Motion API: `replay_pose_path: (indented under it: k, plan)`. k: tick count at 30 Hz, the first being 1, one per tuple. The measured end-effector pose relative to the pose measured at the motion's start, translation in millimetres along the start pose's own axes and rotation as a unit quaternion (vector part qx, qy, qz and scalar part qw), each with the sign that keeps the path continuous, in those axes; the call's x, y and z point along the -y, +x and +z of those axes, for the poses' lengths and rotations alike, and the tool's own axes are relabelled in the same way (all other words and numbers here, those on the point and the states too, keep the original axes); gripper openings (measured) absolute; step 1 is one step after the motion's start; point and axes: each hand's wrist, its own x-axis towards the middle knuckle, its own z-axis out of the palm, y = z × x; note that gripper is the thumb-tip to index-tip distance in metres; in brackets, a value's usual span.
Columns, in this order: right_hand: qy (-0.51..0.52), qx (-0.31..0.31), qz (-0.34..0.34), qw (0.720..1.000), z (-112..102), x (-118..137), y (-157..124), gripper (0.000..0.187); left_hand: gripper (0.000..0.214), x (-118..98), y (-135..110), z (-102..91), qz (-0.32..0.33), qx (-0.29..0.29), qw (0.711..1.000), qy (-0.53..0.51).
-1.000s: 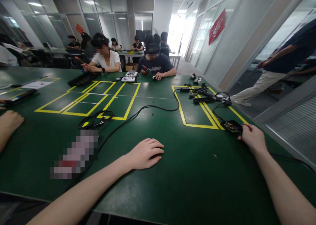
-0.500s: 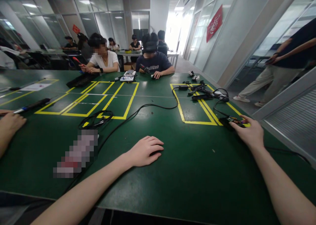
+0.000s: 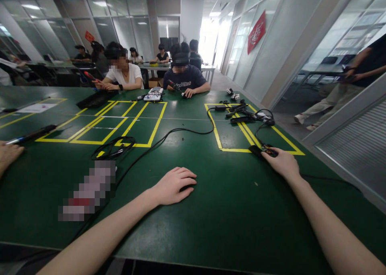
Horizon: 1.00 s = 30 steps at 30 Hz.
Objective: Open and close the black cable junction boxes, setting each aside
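My left hand (image 3: 175, 185) lies palm down on the green table (image 3: 211, 222), its fingers stretched out and holding nothing. Over at the right, my right hand (image 3: 283, 162) grips a small black device with exposed coloured parts (image 3: 267, 149), thumb on the near side. The fingers partly cover it, so its exact kind cannot be made out. It sits at the yellow tape lines (image 3: 245, 132), close to the table surface. Just beyond it is a tangle of black cables and adapters (image 3: 241, 116).
A black cable (image 3: 171, 132) runs across the table. Left of it lie a coiled cable (image 3: 113, 148) and a blurred-out pinkish object (image 3: 93, 190). A co-worker's hand (image 3: 10, 156) is by a soldering-iron-like tool (image 3: 33, 134). Two people sit opposite, near a white box (image 3: 154, 94).
My right hand has moved left, bringing the black device with it toward the double tape line. My left hand stays in place. The view has shifted slightly.
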Motion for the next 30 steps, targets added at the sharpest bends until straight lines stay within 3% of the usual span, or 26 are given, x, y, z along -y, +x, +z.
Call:
replay_pose_path:
  k: [2,5,9,11,16,19,26,30]
  plan:
    - [0.003,0.057,-0.015,0.998,7,30,-17,0.043,0.024,0,0,0.4,0.000,-0.002,1.000,0.001]
    - [0.112,0.116,-0.187,0.969,15,84,-57,0.034,0.030,0,0,-0.5,-0.001,-0.030,1.000,0.008]
    - [0.210,0.252,-0.440,0.836,11,143,-117,0.032,0.040,-4,-1,-2.0,0.027,-0.074,0.997,0.011]
    - [0.197,0.277,-0.486,0.805,5,158,-137,0.034,0.039,-7,-2,-1.1,0.040,-0.061,0.997,-0.002]
    - [0.192,0.246,-0.495,0.811,3,164,-148,0.023,0.034,-11,0,1.2,0.021,-0.031,0.999,-0.007]
    - [0.216,0.218,-0.481,0.821,8,161,-145,0.026,0.036,-11,2,-0.6,-0.007,-0.029,1.000,0.002]
    - [0.255,0.122,-0.478,0.832,15,160,-140,0.033,0.059,-9,3,-1.9,-0.044,-0.021,0.999,0.001]
    - [0.282,0.109,-0.477,0.825,17,158,-137,0.033,0.070,-7,2,-1.2,-0.039,-0.022,0.999,-0.009]
